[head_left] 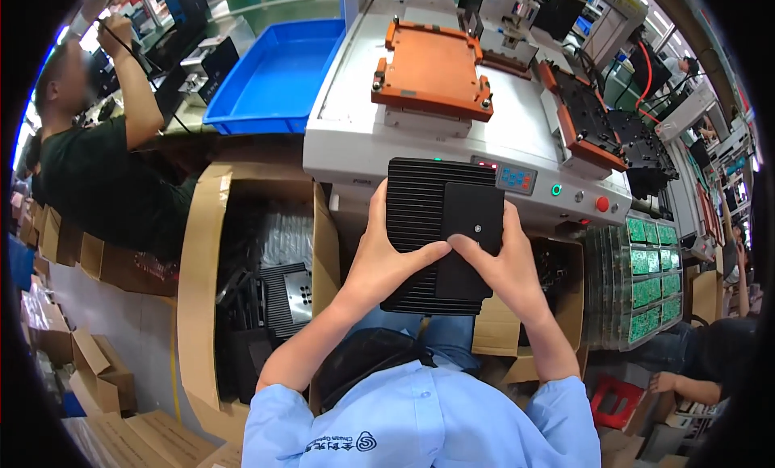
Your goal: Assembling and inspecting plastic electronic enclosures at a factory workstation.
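A black finned heat-sink plate (416, 206) is held up in front of me, ribbed face toward the camera. My left hand (386, 258) grips its left edge, thumb across the ribs. My right hand (502, 262) holds the right side and presses a smaller smooth black cover (472, 214) with a small centre hole flat against the plate. Both thumbs meet near the middle of the plate. The plate's lower edge is hidden behind my hands and forearms.
Behind stands a white machine (355, 137) with an orange fixture plate (432, 68) and a second open fixture (585, 117). A blue bin (274, 77) sits at its left. An open cardboard box (202, 258) holds more finned parts. Green circuit boards (650, 278) stack at right. A person in dark green (97, 169) works at left.
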Demonstrator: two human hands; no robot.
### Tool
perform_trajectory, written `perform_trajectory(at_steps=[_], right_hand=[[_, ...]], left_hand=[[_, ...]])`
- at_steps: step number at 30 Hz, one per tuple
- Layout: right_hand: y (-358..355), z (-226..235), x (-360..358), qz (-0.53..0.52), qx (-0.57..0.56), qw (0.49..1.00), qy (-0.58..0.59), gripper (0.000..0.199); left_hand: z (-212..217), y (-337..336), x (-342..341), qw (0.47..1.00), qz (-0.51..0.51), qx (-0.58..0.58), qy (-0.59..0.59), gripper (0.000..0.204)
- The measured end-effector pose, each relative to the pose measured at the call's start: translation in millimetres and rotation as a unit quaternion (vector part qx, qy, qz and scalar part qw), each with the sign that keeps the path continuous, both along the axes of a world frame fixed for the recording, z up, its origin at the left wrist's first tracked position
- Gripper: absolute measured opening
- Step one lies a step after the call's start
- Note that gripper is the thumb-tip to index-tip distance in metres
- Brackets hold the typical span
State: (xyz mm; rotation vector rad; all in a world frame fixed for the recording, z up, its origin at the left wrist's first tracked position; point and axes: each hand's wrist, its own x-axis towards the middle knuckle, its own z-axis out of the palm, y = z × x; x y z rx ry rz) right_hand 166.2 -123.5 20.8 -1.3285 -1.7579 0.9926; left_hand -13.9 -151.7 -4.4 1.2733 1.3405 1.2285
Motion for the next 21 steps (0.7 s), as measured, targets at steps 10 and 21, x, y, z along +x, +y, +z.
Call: perform_trajectory(at_steps=[10, 21], right_hand=[[23.6, -21.5, -21.1, -0.122, -0.09, 0.984, 0.094, 0.043], [11.4, -48.8, 5.5, -0.114, -0.098, 0.984, 0.096, 0.047]], left_hand=[[-13.6, -5.4, 10.6, 0.998, 0.004, -0.002, 0.06, 0.101], [-53.0, -17.8, 5.9, 0.987, -0.015, -0.106, -0.121, 0.098]])
